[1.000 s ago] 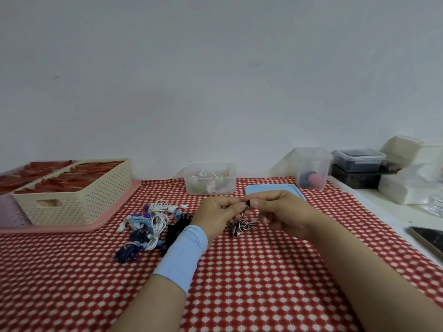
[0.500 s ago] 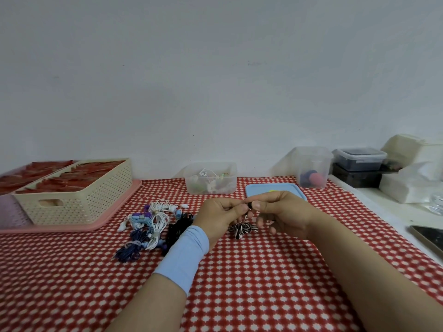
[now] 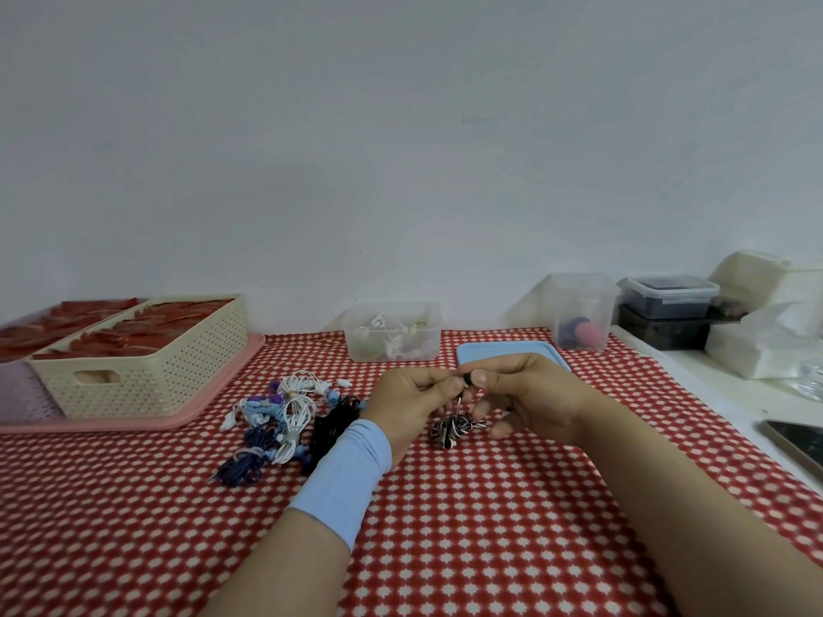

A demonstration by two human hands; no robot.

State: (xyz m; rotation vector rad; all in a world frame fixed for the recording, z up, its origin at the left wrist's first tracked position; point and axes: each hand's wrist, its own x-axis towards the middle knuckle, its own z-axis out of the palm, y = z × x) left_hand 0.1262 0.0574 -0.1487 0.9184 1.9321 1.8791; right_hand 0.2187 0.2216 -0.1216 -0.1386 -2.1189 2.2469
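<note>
Both hands meet above the red checked tablecloth (image 3: 445, 527). My left hand (image 3: 412, 405), with a light blue wristband, and my right hand (image 3: 530, 398) pinch the black end of a black-and-white striped earphone cable (image 3: 455, 427). The rest of that cable hangs down in a bundle touching the cloth. A pile of white, blue and black earphones (image 3: 285, 416) lies just left of my left hand.
A cream perforated basket (image 3: 147, 376) on a pink tray (image 3: 213, 394) stands at the left. At the back are a clear box with earphones (image 3: 394, 331), a blue lid (image 3: 503, 349) and a clear tub (image 3: 581, 311). Containers and a phone (image 3: 797, 443) lie at right.
Both hands have sunk a little toward the table, still pinching the cable end. The striped bundle now hangs slightly lower against the cloth.
</note>
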